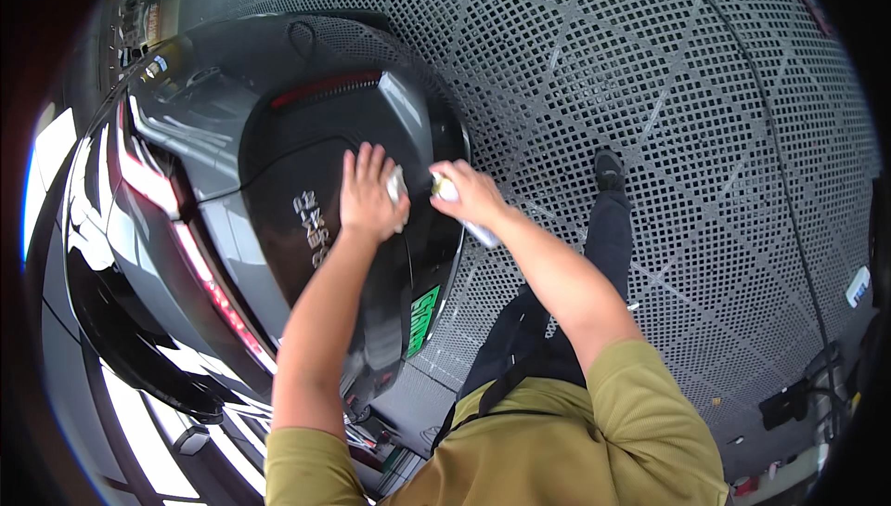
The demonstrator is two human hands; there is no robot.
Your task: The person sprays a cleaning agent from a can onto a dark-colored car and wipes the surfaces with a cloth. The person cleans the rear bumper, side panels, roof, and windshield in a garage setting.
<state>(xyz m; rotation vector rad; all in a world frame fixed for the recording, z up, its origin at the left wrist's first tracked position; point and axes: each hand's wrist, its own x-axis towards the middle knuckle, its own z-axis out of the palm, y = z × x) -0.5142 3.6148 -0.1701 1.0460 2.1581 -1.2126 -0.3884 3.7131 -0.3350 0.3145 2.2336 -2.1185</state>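
Note:
The rear of a dark grey car with lit tail lights fills the left of the head view. My left hand lies on the tailgate, beside metal lettering, with its fingers extended. A crumpled white cloth is held under its thumb side. In my right hand is a spray can, its top facing the cloth near the car's rear edge. Whether the can is spraying cannot be told. A green licence plate sits lower on the car, below both hands.
Grey perforated floor grating spreads around the car. A dark hose or cable runs across it on the right. My shoe stands on the grating. Dark equipment lies at the lower right.

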